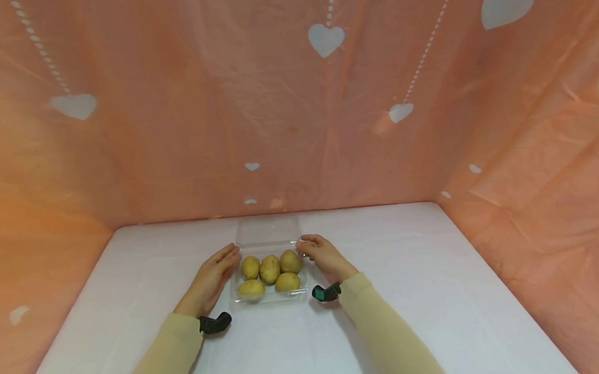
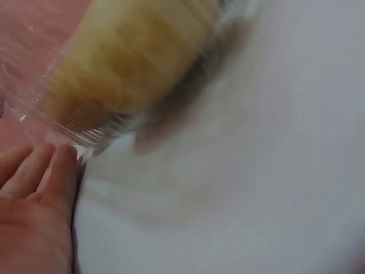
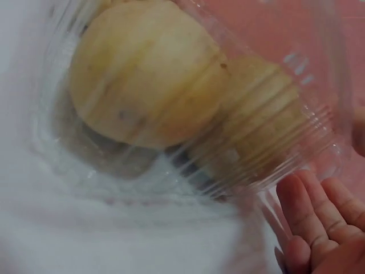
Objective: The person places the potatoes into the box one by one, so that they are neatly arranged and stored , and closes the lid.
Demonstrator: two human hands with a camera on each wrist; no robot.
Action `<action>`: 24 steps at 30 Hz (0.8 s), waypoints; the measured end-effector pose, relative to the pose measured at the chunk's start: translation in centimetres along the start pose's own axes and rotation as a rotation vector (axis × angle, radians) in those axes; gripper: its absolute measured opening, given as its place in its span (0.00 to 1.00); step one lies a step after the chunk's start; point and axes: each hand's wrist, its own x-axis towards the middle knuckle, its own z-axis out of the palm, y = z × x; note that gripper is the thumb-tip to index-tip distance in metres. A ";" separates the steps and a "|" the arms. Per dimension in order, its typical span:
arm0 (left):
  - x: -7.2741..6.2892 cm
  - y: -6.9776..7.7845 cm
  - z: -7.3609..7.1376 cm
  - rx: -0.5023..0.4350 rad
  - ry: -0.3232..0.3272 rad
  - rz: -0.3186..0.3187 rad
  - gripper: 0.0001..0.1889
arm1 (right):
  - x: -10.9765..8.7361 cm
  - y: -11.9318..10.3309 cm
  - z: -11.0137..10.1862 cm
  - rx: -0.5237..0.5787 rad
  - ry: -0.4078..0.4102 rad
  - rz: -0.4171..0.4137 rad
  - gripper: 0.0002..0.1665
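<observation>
A clear plastic clamshell box [image 1: 269, 301] lies on the table with its transparent lid [image 1: 269, 230] raised at the back. Several yellow-brown potatoes [image 1: 269, 269] sit inside it; one potato [image 2: 137, 57] shows large in the left wrist view, and another potato [image 3: 148, 74] in the right. Along the box's left wall is my left hand [image 1: 212, 278], its fingers straight and close together. My right hand [image 1: 326, 258] is at the back right corner, fingertips against the box near the lid's hinge. In the right wrist view its fingers [image 3: 319, 211] look extended beside the ribbed wall.
A white cloth covers the table [image 1: 414, 326]. Behind and on both sides hangs an orange-pink curtain [image 1: 282, 114] with white hearts. Each wrist carries a black strap-on camera, such as the left wrist camera [image 1: 215, 323] beside the box's near left corner.
</observation>
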 end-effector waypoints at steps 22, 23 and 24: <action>-0.5 -0.2 -0.2 0.101 -0.032 0.006 0.29 | -0.3 -0.5 0.2 0.043 -0.023 -0.017 0.27; -0.4 -0.2 -0.2 0.102 -0.031 0.009 0.29 | -0.2 -0.5 0.1 0.046 -0.027 -0.019 0.26; -0.4 -0.3 -0.2 0.104 -0.030 0.013 0.29 | -0.2 -0.5 0.1 0.049 -0.033 -0.025 0.25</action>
